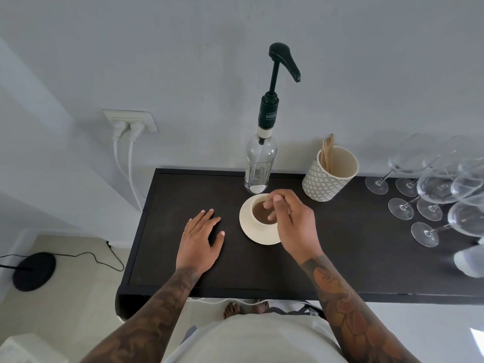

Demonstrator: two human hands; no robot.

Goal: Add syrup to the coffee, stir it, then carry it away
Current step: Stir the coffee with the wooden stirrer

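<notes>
Stage of task: stirring, as far as can be judged. Coffee cup point(262, 211) — cream, full of brown coffee, set on its saucer point(258, 235) on the dark table point(353, 258). Syrup bottle point(259, 167) — clear glass, dark pump head, upright just behind the cup against the wall; no hand on it, so the syrup step is probably done, though nothing in the cup proves it. Left to do: finish the stir, then lift and carry cup away.

Right hand point(293, 218) — over the cup's right side, fingers curled, fingertips pinched together above the coffee, apparently on a thin stirrer; the stick itself is too slight and blurred to make out with certainty.

Left hand point(200, 237) — flat on the table, fingers straight and spread, holding nothing, just left of the saucer and not touching it.

Patterned holder point(329, 175) with wooden stir sticks point(328, 151) — behind and right of the cup.
</notes>
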